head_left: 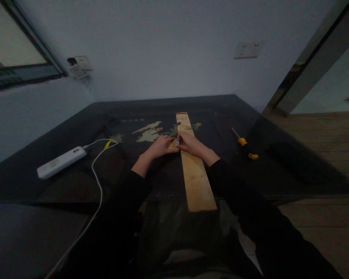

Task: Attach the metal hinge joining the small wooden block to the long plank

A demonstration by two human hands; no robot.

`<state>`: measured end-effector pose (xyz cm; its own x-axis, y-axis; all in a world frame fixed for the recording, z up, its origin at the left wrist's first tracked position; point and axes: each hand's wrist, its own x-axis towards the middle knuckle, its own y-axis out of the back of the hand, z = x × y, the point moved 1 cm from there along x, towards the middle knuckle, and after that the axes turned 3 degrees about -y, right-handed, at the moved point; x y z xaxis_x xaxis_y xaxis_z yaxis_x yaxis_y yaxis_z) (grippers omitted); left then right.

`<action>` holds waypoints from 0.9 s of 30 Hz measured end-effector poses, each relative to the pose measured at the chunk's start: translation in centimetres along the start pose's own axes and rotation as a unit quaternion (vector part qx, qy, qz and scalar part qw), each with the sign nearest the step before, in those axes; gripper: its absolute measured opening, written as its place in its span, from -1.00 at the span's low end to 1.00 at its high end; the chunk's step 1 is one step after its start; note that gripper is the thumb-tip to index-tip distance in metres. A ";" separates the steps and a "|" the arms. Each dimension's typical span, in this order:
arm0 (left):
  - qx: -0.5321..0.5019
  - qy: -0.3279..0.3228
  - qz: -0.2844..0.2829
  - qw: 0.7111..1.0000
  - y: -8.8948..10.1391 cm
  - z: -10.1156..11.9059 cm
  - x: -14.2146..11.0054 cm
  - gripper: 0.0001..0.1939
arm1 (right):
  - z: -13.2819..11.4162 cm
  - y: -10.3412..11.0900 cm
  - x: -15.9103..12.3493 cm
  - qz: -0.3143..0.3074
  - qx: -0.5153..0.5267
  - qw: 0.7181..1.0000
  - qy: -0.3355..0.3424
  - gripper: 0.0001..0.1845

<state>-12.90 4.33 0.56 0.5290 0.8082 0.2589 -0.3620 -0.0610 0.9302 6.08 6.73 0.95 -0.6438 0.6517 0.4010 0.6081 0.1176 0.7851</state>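
Observation:
A long, narrow wooden board [198,180] lies on the dark table, its near end jutting past the front edge. My left hand [162,146] is at the board's left side, with fingers and thumb closed at a small silvery metal piece with dark holes [177,142]. From the right, my right hand [191,144] rests over the board, its fingers bent and closed on the same small piece. The fingers hide part of it, and its exact kind is too small to make out. Off to the right lies a yellow-and-black screwdriver [244,146], its shaft pointing away from me.
A white power strip [61,162] lies on the left of the table [221,110], its white cable [98,182] looping down past the front edge. Wall sockets [248,49] are on the wall behind. The tabletop bears a bird-and-flower picture [149,133].

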 end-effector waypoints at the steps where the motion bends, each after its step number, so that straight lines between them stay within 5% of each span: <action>1: 0.000 -0.001 -0.003 1.000 0.0 0.0 0.0 -0.31 | 0.0 0.0 0.0 -0.001 -0.002 1.000 0.000 -0.79; 12: -0.029 0.007 0.014 0.999 -0.3 -0.1 0.1 -0.35 | -1.4 0.8 -0.6 0.017 -0.022 0.999 -0.043 -0.76; 27: -0.033 0.004 0.012 0.999 -0.4 -0.2 0.0 -0.34 | 0.1 -0.1 -0.2 0.026 0.044 0.999 -0.017 -0.80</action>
<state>-12.93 4.48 0.16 0.5135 0.8117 0.2782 -0.4243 -0.0416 0.9046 6.17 6.69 0.76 -0.5948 0.6838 0.4226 0.6798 0.1472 0.7185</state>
